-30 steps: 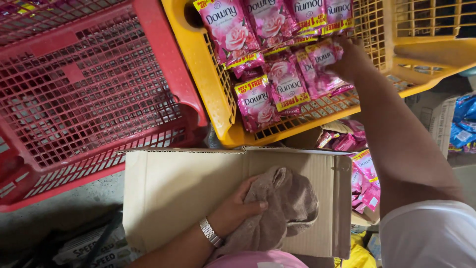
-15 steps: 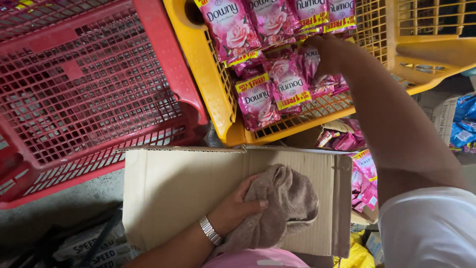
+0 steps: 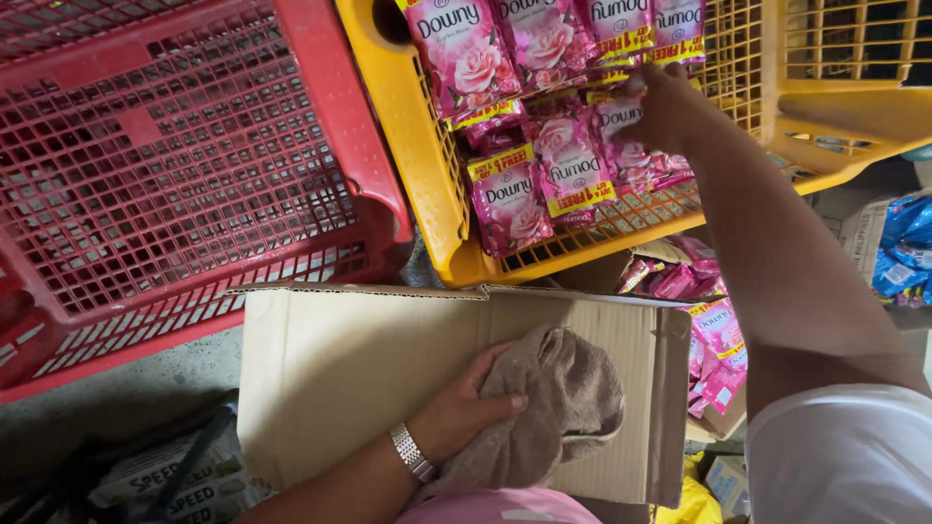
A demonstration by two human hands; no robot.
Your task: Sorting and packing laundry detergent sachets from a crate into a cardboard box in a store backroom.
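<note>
Head view, looking down.

Left hand (image 3: 466,412), at about 6 o'clock: fingers half curled, thumb laid out, resting on a crumpled brown terry cloth (image 3: 549,412) and pressing it against a flat tan cardboard box flap (image 3: 340,388). Metal-link wristwatch (image 3: 412,453) on that wrist.

Right hand (image 3: 660,107), at about 1 o'clock: reaching up into a yellow plastic lattice basket (image 3: 417,146), fingers closed around glossy pink sachets (image 3: 621,136) joined in a strip; exact pinch hidden behind the knuckles and the packets, so cannot tell how tight.

Packages: more pink sachets with a rose picture and yellow-red promotional bands lying in rows inside the yellow basket from 12 to 1 o'clock, one strip (image 3: 510,199) hanging toward its lower rim. Further loose pink sachets (image 3: 714,340) at 3 to 4 o'clock, in an open carton just beside the cardboard flap. Blue plastic packets (image 3: 903,247) at 3 o'clock, cut off by the frame edge. Red plastic lattice basket (image 3: 175,175) filling 9 to 11 o'clock, touching the yellow one. Printed sack (image 3: 165,480) at 7 o'clock on the concrete floor, partly in shadow.

Hidden or unclear: white sleeve (image 3: 840,456) at 4 to 5 o'clock covering the upper right arm; pink garment (image 3: 495,507) at 6 o'clock, mostly out of frame; yellow item at the bottom edge near 5 o'clock too cropped to identify.
</note>
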